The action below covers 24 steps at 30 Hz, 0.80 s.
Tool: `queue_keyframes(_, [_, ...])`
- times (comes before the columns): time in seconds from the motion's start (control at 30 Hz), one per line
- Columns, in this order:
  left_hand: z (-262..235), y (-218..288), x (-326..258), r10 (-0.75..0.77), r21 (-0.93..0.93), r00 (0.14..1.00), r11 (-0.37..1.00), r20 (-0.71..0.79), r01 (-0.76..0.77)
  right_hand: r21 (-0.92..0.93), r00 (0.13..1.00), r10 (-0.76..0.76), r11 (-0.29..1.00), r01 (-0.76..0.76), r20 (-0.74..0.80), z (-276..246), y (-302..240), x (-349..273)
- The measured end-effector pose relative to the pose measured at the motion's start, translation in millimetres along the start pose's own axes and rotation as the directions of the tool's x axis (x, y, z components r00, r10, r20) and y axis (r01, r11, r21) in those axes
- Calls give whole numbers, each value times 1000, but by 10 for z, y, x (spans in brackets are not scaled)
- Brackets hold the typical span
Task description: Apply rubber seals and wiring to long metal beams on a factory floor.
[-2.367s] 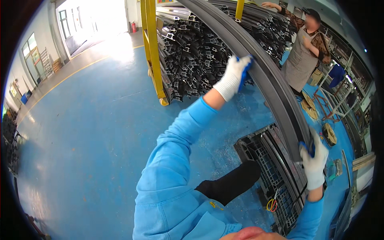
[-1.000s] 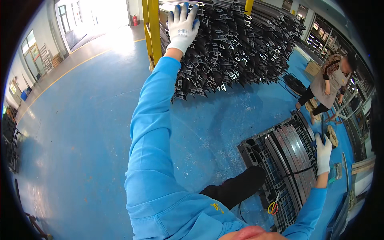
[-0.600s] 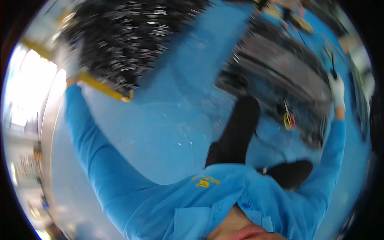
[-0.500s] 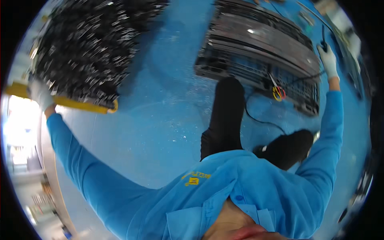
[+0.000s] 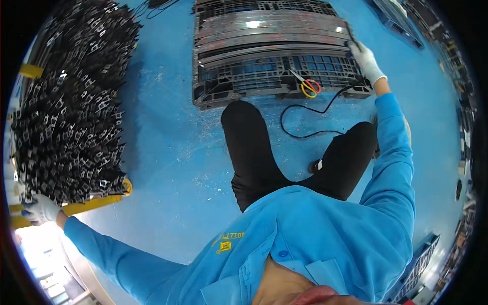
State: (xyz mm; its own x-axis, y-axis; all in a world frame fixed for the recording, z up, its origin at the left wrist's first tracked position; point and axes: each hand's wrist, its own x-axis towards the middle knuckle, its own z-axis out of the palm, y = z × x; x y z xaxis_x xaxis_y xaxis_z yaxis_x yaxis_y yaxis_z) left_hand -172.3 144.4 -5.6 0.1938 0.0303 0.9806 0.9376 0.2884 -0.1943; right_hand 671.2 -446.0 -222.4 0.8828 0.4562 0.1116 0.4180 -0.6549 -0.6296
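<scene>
My right hand (image 5: 367, 62), in a white glove with dark fingertips, is closed around a thin black rod (image 5: 351, 31). It is at the right end of a stack of long grey metal bars (image 5: 274, 36) on a black plastic pallet (image 5: 218, 94). My left hand (image 5: 41, 209), gloved the same way, reaches out to the far left with its fingers apart. There it is beside the near end of a tall heap of black profile strips (image 5: 71, 122) and a yellow metal beam (image 5: 94, 205). Whether its fingertips touch a strip is unclear.
Scissors (image 5: 309, 87) with red and yellow handles lie on the pallet's near edge. A black cable (image 5: 300, 136) loops over the blue floor (image 5: 168, 152) between the pallet and my legs. A dark flat frame (image 5: 394, 20) is at the far right.
My view has turned to the right, so the pallet and heap appear shifted left. My right hand has come in closer to the bars with the rod. My left hand remains by the yellow beam.
</scene>
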Motion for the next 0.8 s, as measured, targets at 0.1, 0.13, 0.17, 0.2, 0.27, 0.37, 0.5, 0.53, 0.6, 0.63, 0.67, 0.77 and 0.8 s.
queue_keyframes(0.1, [-573, 961, -178, 13, -268, 991, 962, -133, -49, -82, 1000, 17, 996, -15, 23, 164, 325, -66])
queue_keyframes(0.13, [-753, 1348, -232, 52, -328, 995, 941, -84, -77, -53, 997, 23, 998, -19, 68, 235, 460, -90])
queue_keyframes(0.17, [-967, 1705, -247, 94, -379, 995, 919, -45, -104, -13, 993, 18, 1000, -17, 116, 296, 544, -69])
queue_keyframes(0.2, [-1200, 2123, -297, 202, -460, 978, 865, -48, -202, -16, 994, 29, 999, -28, 109, 313, 576, -97])
queue_keyframes(0.27, [-1605, 2915, -453, 315, -722, 943, 677, 109, -143, -20, 976, 41, 999, -37, 216, 451, 509, -264])
queue_keyframes(0.37, [-2198, 4256, -905, 528, -939, 848, 271, -41, -214, -32, 974, 54, 998, -48, 219, 654, 947, -470])
queue_keyframes(0.5, [-2428, 5636, -1903, 790, -998, 611, -28, -53, -51, 37, 897, -19, 999, 3, 442, 930, 1031, -718])
queue_keyframes(0.53, [-2492, 5979, -2181, 853, -995, 520, -80, -42, 51, -94, 877, -58, 989, 116, 476, 1063, 1173, -738])
queue_keyframes(0.6, [-2717, 6583, -2669, 976, -987, 203, 49, 80, 151, -174, 843, -84, 963, 206, 532, 1130, 1076, -761])
queue_keyframes(0.63, [-2835, 6812, -2853, 992, -984, 88, 78, 93, 158, -123, 850, -107, 973, 197, 516, 1078, 949, -744])
queue_keyframes(0.67, [-3109, 7079, -3015, 996, -981, -29, 91, 88, 172, -88, 862, -112, 980, 178, 495, 983, 925, -738])
queue_keyframes(0.77, [-3527, 7689, -3350, 980, -977, -141, 157, 137, 144, -120, 879, -47, 986, 118, 475, 862, 960, -655])
queue_keyframes(0.8, [-3637, 7868, -3433, 966, -972, -191, 201, 175, 125, -118, 877, -51, 985, 122, 479, 835, 969, -622])
